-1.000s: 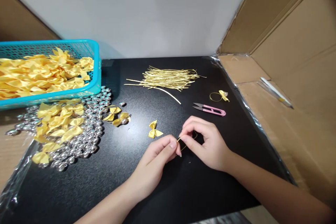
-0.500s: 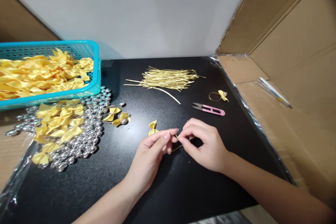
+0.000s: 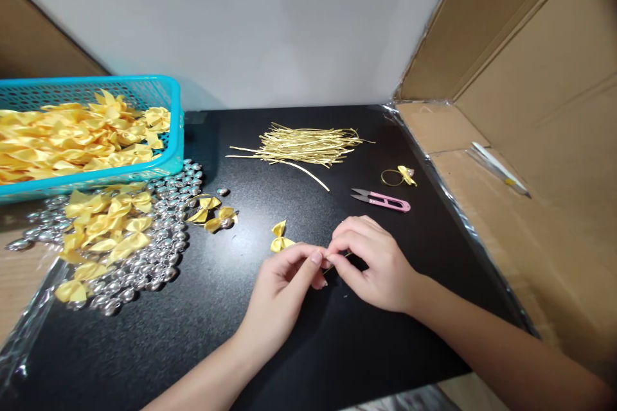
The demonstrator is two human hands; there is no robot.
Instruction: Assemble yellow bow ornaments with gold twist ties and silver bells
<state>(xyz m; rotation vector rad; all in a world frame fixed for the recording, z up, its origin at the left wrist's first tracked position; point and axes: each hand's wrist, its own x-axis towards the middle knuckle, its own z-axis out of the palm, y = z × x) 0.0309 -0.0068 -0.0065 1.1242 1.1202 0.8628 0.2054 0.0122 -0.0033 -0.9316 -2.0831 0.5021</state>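
Observation:
My left hand and my right hand meet over the black table, both pinching a thin gold wire tie between the fingertips. Only a short piece of the tie shows between the two hands. A single yellow satin bow lies on the table just left of my left fingertips, not touched. A bundle of gold wire ties lies farther back. Pink thread snips rest beyond my right hand.
A teal basket full of yellow bows stands at back left. In front of it spreads a heap of silver beads with loose yellow bows on top. A gold ring with a bow lies near the cardboard box at right.
My hands have drawn closer together and shifted slightly left along the gold tie; the visible loop of wire by my right hand is now hidden under the fingers.

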